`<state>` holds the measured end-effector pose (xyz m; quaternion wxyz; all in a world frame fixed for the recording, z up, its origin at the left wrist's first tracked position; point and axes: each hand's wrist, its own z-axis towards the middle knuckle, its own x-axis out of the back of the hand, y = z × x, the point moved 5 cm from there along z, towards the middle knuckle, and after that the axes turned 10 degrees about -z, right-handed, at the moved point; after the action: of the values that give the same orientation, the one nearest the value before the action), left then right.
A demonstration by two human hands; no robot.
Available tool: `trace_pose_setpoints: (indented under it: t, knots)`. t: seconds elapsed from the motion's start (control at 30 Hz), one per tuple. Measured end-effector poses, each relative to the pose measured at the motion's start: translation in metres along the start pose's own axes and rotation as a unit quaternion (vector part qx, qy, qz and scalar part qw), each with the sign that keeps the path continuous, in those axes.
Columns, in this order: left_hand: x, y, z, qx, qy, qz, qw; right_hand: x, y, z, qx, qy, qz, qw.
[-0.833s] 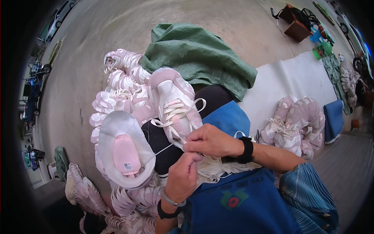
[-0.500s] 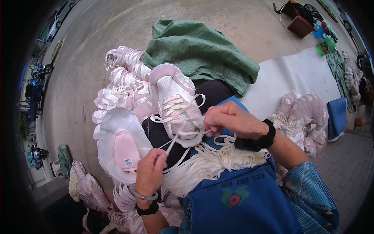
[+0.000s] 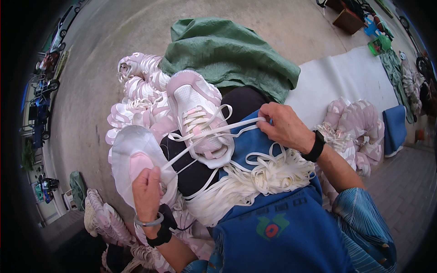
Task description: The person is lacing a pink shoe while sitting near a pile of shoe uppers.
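Note:
A pink and white sneaker upper [image 3: 193,96] lies across my lap, toe away from me, its front eyelets partly laced. A cream shoelace [image 3: 221,129] stretches across it between my hands. My left hand [image 3: 148,189], out to the left of the upper, pinches one end. My right hand [image 3: 285,126], to the right of the upper, pinches the other part between thumb and fingers. Beyond my left hand sits a translucent white shoe-shaped piece [image 3: 125,148] with a pink pad inside, partly hidden by that hand. A bundle of loose cream laces [image 3: 214,207] rests on my blue apron [image 3: 282,243].
Stacks of similar uppers [image 3: 136,98] stand at the left, with more [image 3: 350,132] at the right. A green sheet [image 3: 227,54] covers something ahead. A white sheet [image 3: 339,79] lies on the concrete ground at the right, near a folded blue cloth [image 3: 394,129].
My hands have moved apart, the left one down and leftward, the right one up and rightward. The lace between them is now drawn out long across the upper.

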<state>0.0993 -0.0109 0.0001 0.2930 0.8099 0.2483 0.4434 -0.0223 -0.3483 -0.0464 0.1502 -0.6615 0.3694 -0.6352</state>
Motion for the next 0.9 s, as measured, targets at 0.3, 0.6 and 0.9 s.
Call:
trace_pose_setpoints:
  t: [0.3,0.6,0.9]
  knots:
    - [-0.011,0.006,0.004,-0.058,-0.023,-0.597,0.800,0.005,-0.002,-0.004,-0.111,-0.093,0.176,0.974]
    - [-0.004,0.016,0.009,-0.153,-0.164,-0.718,0.659,0.020,-0.022,-0.015,0.133,0.085,0.011,0.987]
    - [-0.005,0.026,0.002,-0.105,-0.107,-0.337,0.930,-0.017,-0.034,-0.019,0.300,-0.078,-0.173,0.935]
